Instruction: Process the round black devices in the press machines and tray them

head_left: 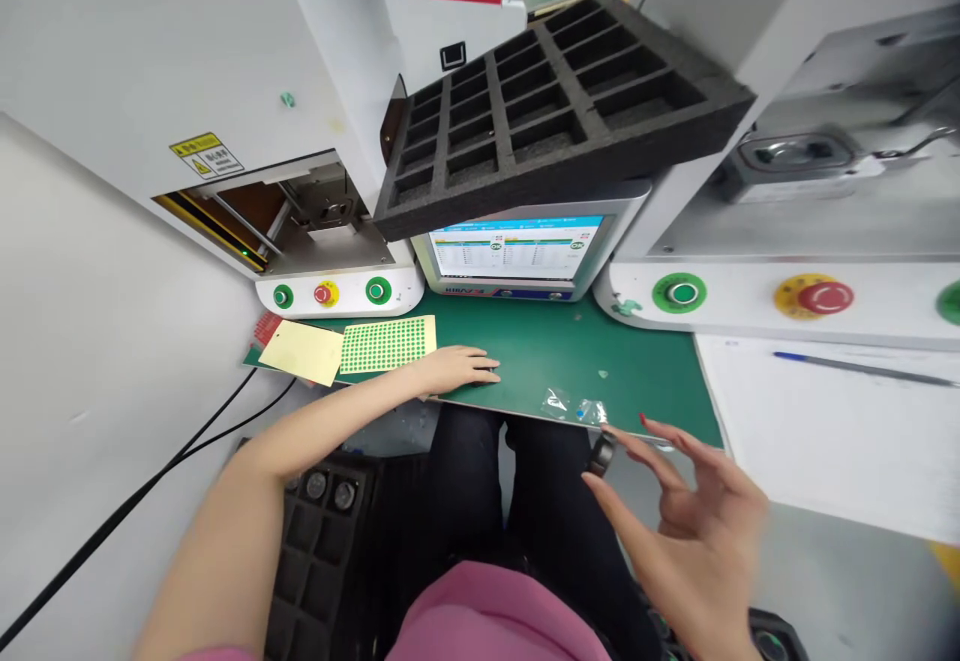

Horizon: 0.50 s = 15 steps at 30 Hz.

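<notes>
My left hand lies on the green work mat, beside a sheet of small green round stickers. Its fingers are stretched out; a dark patch shows between them, too small to make out. Over the mat's front edge, my right hand pinches a small dark round watch-like part between thumb and fingertip, the other fingers spread. Two small clear plastic bags lie on the mat just beyond that part.
A black foam tray with compartments leans above a lit screen. Machines with green buttons and red stop knobs flank it. A pen lies on white paper at right. Another tray with round parts sits low left.
</notes>
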Tool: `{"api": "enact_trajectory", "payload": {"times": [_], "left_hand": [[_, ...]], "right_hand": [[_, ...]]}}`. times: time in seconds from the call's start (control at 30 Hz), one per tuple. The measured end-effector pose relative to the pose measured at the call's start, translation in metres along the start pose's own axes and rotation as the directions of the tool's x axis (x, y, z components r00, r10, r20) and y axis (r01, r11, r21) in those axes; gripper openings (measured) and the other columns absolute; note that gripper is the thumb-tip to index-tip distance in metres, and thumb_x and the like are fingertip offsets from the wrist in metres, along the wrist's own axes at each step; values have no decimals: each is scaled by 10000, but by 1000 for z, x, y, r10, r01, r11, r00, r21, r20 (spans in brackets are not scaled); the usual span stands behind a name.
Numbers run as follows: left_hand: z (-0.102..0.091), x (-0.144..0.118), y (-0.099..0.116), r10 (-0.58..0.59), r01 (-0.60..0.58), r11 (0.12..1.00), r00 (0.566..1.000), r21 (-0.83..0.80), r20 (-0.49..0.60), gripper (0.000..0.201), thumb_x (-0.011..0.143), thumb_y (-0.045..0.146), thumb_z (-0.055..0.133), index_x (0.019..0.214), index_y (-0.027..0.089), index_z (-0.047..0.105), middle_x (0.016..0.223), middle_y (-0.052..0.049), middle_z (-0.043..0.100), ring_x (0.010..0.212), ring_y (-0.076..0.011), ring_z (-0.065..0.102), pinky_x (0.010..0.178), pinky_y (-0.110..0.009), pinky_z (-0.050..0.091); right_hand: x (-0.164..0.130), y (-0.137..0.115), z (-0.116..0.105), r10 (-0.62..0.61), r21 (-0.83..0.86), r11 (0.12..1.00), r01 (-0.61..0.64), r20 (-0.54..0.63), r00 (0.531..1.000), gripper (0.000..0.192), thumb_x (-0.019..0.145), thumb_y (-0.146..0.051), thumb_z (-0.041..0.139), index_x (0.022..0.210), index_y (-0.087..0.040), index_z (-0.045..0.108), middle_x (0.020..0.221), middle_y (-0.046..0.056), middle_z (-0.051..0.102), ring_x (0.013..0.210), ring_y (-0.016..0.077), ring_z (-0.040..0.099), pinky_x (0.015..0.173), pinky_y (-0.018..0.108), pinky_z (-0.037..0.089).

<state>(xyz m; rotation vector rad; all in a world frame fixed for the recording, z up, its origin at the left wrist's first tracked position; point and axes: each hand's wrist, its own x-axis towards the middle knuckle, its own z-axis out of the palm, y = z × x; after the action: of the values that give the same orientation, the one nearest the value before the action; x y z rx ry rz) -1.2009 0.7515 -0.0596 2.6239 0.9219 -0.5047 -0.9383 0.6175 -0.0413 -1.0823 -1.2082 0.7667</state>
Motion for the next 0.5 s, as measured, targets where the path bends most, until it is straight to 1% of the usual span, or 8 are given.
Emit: {"api": "enact_trajectory", "payload": {"times": [0.07, 0.13, 0.2, 0.27, 0.37, 0.5], "left_hand": [[-5, 6, -2, 4, -5, 1000, 1000, 4, 7, 464, 914, 54, 445, 1311, 270, 554, 1404, -27, 558, 1257, -203, 515, 827, -277, 492], [-8, 10, 0, -14, 14, 1000, 1000, 15, 4, 396, 908, 141, 537, 1294, 224, 563, 1280, -81, 628, 1126, -222, 585, 729, -277, 490], [-9, 11, 4, -49, 49, 999, 999, 20, -12, 398, 867, 230, 638, 1257, 178, 578, 1187, -121, 648, 1059, -248, 601, 697, -291, 484], [-7, 13, 7, -76, 77, 997, 996, 9, -38, 435, 843, 297, 680, 1244, 162, 577, 1199, -137, 626, 1077, -264, 586, 685, -296, 482], [-4, 18, 10, -88, 86, 996, 993, -29, -75, 399, 843, 335, 687, 1194, 166, 603, 1201, -120, 622, 1064, -251, 587, 712, -296, 484], [1, 26, 14, -102, 90, 992, 984, -86, -144, 316, 794, 331, 743, 1033, 140, 663, 1050, -124, 658, 967, -251, 610, 706, -301, 474]], "right_hand": [[-5, 1, -1, 17, -25, 1000, -17, -16, 1000, 640, 706, -157, 792, 1241, -255, 455, 1211, 66, 521, 964, 193, 676, 914, 376, 520], [-7, 2, -2, 37, -43, 998, -39, -30, 999, 627, 711, -171, 791, 1232, -253, 451, 1204, 63, 522, 961, 190, 674, 915, 373, 509], [-8, 4, -4, 64, -63, 996, -66, -37, 997, 623, 708, -188, 795, 1222, -251, 449, 1211, 64, 522, 953, 191, 676, 918, 375, 501], [-6, 6, -7, 77, -80, 994, -80, -36, 996, 628, 697, -204, 804, 1213, -248, 450, 1213, 68, 527, 949, 198, 678, 916, 382, 498], [-4, 10, -8, 76, -92, 993, -79, -32, 997, 633, 678, -204, 816, 1200, -240, 459, 1198, 67, 539, 937, 196, 682, 907, 373, 497], [-3, 13, -1, 103, -110, 988, -105, -28, 994, 633, 662, -209, 822, 1186, -232, 468, 1195, 70, 541, 923, 185, 683, 897, 353, 493]]}}
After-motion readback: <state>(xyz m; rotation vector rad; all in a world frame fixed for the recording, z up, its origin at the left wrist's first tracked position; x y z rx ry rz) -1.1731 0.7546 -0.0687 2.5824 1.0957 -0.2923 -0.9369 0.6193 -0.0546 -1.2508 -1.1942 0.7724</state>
